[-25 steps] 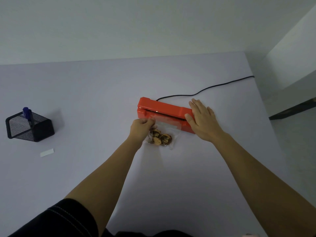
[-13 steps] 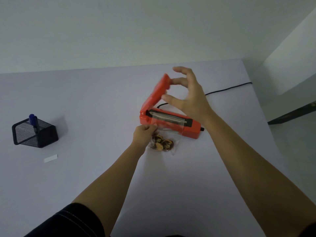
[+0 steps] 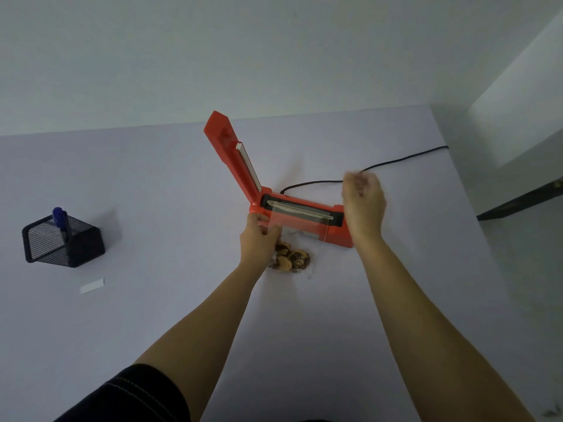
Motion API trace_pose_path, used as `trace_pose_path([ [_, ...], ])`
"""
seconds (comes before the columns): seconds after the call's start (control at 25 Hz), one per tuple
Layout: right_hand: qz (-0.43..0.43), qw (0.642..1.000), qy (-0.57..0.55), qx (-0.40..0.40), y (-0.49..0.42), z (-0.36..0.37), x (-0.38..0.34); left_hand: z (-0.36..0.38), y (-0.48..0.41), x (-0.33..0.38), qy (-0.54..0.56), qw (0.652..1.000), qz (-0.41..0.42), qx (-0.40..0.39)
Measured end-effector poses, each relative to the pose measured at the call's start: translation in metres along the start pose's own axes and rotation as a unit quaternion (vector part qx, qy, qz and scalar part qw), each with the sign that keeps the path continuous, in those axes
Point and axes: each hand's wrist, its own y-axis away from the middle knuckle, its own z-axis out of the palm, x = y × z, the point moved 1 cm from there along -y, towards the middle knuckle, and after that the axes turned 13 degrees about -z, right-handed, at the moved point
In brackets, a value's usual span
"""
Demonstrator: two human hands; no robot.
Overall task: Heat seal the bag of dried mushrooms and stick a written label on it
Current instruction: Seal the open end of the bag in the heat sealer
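Your left hand pinched bag corner, keeping its open top flat across sealer bar; mushrooms lay on table in front. Sealer arm stood raised. Right hand loosely curled, blurred, held nothing.

- One orange heat sealer on the desk, lid raised.
- One clear bag, just in front of the sealer, holding about three dried mushrooms.
- One mesh pen holder, far left of the sealer, with one blue pen.
- One white label, left of the sealer.
- One black cord behind the sealer.
- Two hands: left hand, right hand.
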Motion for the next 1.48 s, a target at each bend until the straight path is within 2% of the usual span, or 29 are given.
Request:
trace_pose_path([
  [0.08, 0.08, 0.994, 0.077, 0.002, 0.028, -0.008, 0.032, -0.001, -0.001, 0.001, -0.024, 0.999, 0.031, 0.004],
  [0.2, 0.182, 0.971, 0.125, -0.094, 0.062, -0.003, 0.062, -0.003, -0.001, 0.003, -0.056, 0.996, 0.063, 0.003],
  [0.32, 0.212, 0.953, 0.123, -0.179, 0.067, 0.007, 0.067, -0.004, -0.001, 0.004, -0.099, 0.99, 0.104, -0.002],
  [0.44, 0.202, 0.967, 0.05, -0.149, 0.06, 0.013, 0.062, -0.004, -0.003, 0.005, -0.156, 0.977, 0.147, -0.011],
  [0.6, 0.203, 0.972, 0.019, -0.112, 0.061, 0.012, 0.063, -0.003, -0.005, 0.005, -0.21, 0.963, 0.17, -0.022],
  [1.0, 0.147, 0.973, 0.151, -0.093, 0.044, 0.019, 0.044, -0.002, -0.011, 0.017, -0.266, 0.953, 0.14, -0.029],
  [1.2, 0.062, 0.974, 0.197, -0.097, 0.044, 0.022, 0.044, -0.001, -0.013, 0.018, -0.259, 0.956, 0.137, -0.029],
  [1.48, -0.05, 0.973, 0.203, -0.101, 0.046, 0.021, 0.048, 0.0, -0.013, 0.02, -0.251, 0.959, 0.126, -0.036],
])
